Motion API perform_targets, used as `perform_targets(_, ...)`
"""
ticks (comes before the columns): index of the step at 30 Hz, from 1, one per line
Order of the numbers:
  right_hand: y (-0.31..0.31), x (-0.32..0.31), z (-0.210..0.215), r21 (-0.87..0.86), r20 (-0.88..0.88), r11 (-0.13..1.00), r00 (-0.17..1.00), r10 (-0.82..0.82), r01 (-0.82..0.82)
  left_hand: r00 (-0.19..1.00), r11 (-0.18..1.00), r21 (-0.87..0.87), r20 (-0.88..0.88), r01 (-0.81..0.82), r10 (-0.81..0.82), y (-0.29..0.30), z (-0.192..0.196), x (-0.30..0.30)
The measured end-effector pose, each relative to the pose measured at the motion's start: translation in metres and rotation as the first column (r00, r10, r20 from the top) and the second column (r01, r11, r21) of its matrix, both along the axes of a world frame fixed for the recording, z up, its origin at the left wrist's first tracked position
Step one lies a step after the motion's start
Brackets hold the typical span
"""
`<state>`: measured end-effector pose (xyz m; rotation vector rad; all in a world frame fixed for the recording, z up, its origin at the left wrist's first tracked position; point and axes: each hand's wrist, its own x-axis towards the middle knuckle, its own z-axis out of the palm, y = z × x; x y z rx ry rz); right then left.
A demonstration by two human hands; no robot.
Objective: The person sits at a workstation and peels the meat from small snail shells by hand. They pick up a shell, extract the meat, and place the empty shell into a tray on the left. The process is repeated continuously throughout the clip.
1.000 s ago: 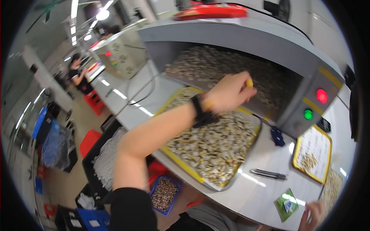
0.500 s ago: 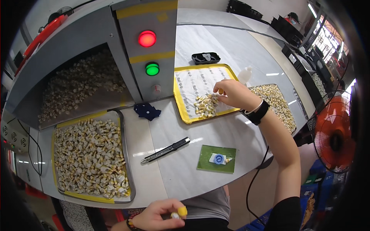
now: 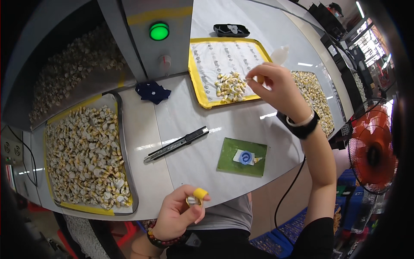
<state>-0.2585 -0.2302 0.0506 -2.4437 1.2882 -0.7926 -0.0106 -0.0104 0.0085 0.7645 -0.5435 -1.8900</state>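
Note:
My left hand is near the front table edge, thumb and fingers closed on a small tooth-shaped piece, white and shiny. A yellow wrap covers its index fingertip. My right hand, with a black band at the wrist, is over the right edge of a heap of small white-and-yellow pieces. Its fingers are curled in a pinch; whatever they hold is too small to make out. The heap lies on a paper-lined tray with a yellow rim.
At left, a tray is full of similar pieces; a grey machine with a green light stands behind. A cutter knife, green pad and dark cloth lie between. Another full tray and an orange fan are at right.
My left hand has risen from the lower edge up to the table's front edge, still pinching. My right hand stays beside the heap. The whole view has shifted, so the table appears higher.

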Motion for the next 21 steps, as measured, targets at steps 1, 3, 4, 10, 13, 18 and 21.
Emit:
perform_targets(1,0.014,0.005,0.009,0.072,0.038,0.997,0.999,-0.008,0.005,1.0,1.0,-0.024,0.007,0.016,-0.015,0.0,-0.002,0.003)
perform_targets(3,0.048,0.003,0.026,0.183,0.122,0.983,0.992,-0.038,0.015,0.993,0.997,0.08,-0.115,-0.012,0.021,-0.005,0.006,-0.002)
perform_targets(4,0.064,0.001,0.028,0.227,0.175,0.974,0.983,-0.045,0.004,0.984,0.991,0.133,-0.172,-0.023,0.046,-0.006,0.009,-0.004)
perform_targets(10,0.111,-0.014,0.016,0.411,0.519,0.863,0.854,0.042,-0.293,0.978,0.997,-0.017,-0.194,0.075,-0.076,-0.003,-0.01,0.006)
perform_targets(13,0.118,-0.014,0.014,0.262,0.212,0.945,0.967,0.142,-0.196,0.991,0.992,-0.099,-0.097,0.082,-0.092,-0.002,-0.011,0.005)
perform_targets(18,0.131,-0.006,0.01,0.061,-0.032,0.993,0.994,0.106,-0.104,0.998,1.0,0.005,-0.06,0.001,-0.001,-0.002,0.005,-0.002)
perform_targets(21,0.129,-0.008,0.01,0.008,-0.143,0.986,0.975,0.168,-0.169,0.982,0.997,-0.073,-0.189,0.002,-0.016,-0.001,-0.006,0.001)
